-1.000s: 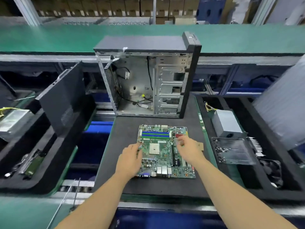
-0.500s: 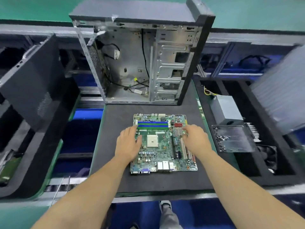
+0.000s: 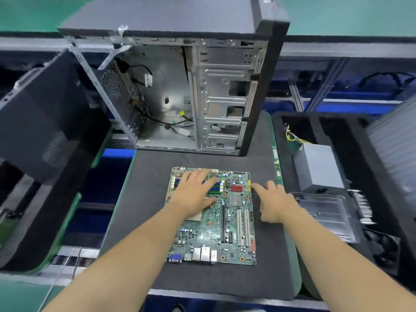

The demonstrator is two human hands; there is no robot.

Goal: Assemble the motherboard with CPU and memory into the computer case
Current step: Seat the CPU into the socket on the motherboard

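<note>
L hand (image 3: pixel 195 194) flat, fingers (image 3: pixel 208 184) spread; R hand (image 3: pixel 273 204) open, fingers extended fwd.

A green motherboard (image 3: pixel 216 221) lies flat on a dark foam mat (image 3: pixel 144 199) on the bench. The left hand (image 3: pixel 193 194) rests on the board's far left part, fingers spread straight over the blue memory slots (image 3: pixel 216 188). The right hand (image 3: pixel 273 203) sits at the board's right edge, fingers extended, fingertips touching that edge. Beyond the board stands an open computer case (image 3: pixel 180 91), upright, loose cables inside. A grey power supply (image 3: pixel 319 170) lies in a black tray (image 3: pixel 369 176) to the right.
</note>
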